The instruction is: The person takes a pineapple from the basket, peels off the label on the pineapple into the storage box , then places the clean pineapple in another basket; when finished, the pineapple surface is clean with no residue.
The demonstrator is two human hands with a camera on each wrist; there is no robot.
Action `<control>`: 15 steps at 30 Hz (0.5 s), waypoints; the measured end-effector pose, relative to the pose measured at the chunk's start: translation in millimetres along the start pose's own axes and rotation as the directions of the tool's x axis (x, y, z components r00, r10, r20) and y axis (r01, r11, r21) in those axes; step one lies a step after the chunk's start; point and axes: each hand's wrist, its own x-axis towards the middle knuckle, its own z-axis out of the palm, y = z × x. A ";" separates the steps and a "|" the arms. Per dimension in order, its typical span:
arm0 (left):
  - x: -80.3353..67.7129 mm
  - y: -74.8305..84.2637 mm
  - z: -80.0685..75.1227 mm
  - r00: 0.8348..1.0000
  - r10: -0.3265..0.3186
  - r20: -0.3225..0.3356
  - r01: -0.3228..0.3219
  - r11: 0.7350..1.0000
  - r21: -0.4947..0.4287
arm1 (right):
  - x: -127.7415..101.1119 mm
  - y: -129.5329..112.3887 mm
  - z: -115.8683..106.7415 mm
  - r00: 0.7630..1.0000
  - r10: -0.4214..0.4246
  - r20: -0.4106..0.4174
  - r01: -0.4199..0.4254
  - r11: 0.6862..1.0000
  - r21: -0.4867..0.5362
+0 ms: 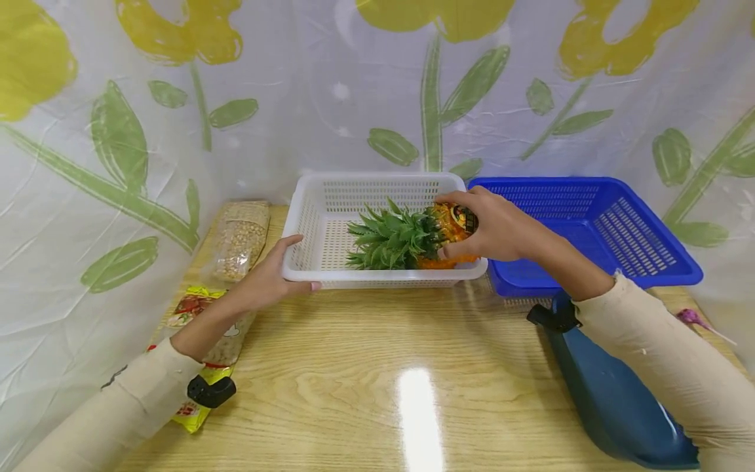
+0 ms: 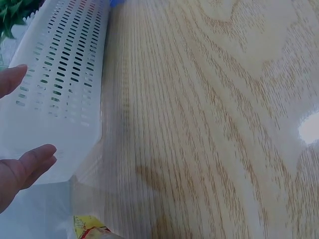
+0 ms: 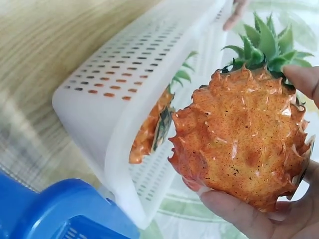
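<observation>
Both hands were busy: my right hand [image 1: 501, 229] gripped the pineapple [image 1: 439, 236] over the white basket [image 1: 307, 216] (near its right end), my left hand [image 1: 274, 275] clasping the rim. Lowering it seemed next, needing a steady release.

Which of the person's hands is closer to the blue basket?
Right. The right hand grips the pineapple at the white basket's right end, beside the blue basket. The left hand holds the white basket's far left corner.
</observation>
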 end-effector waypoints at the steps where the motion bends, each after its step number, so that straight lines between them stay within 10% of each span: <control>1: 0.3 0.0 0.1 1.000 0.002 0.001 -0.002 1.000 -0.003 | -3.3 -0.2 1.3 1.000 0.000 -0.004 0.000 1.000 0.001; 15: -0.4 0.3 0.1 1.000 0.016 0.004 -0.016 1.000 -0.008 | -40.1 -10.2 22.1 0.999 -0.019 -0.027 0.020 0.999 0.028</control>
